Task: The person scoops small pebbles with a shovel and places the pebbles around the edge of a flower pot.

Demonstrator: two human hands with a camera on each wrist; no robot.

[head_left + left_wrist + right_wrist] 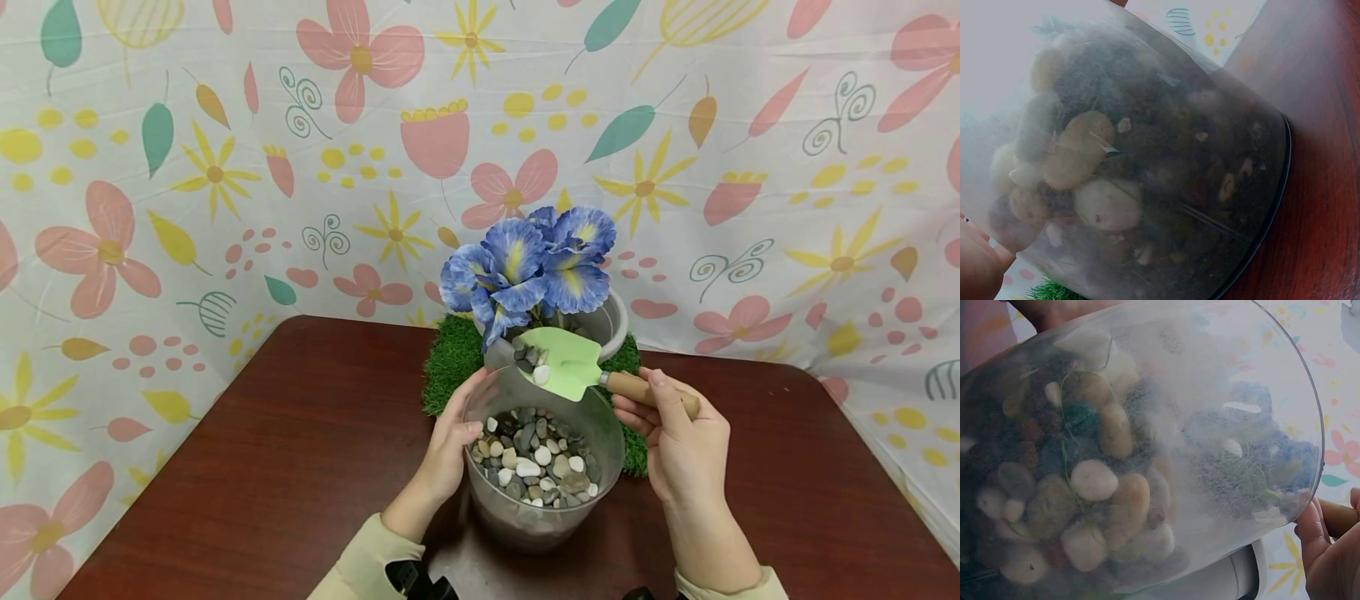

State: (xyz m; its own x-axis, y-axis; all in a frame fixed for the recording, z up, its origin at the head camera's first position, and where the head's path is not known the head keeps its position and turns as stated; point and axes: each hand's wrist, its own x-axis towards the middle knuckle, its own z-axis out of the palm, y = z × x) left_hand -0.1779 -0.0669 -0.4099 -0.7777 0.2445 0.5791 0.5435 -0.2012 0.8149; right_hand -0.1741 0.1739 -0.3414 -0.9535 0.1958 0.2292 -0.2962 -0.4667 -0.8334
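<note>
Right hand (681, 446) grips trowel (568, 368) by handle, fingers closed; long axis runs left from fingers, blade with pebbles (528, 358) above far rim of tub (517, 518). Left hand (445, 450), fingers curved, holds tub's left side.

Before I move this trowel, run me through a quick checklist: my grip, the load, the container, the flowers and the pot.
1. Trowel gripped: ok; the right hand holds its wooden handle.
2. Stones set back from the tip: not ok; they lie toward the tip of the green blade.
3. Clear plastic container steadied: ok; the left hand holds its side.
4. Blue flowers clear of the blade: cannot tell; they overlap closely in the head view.
5. Light gray pot directly under the blade: cannot tell; depth is unclear.
</note>
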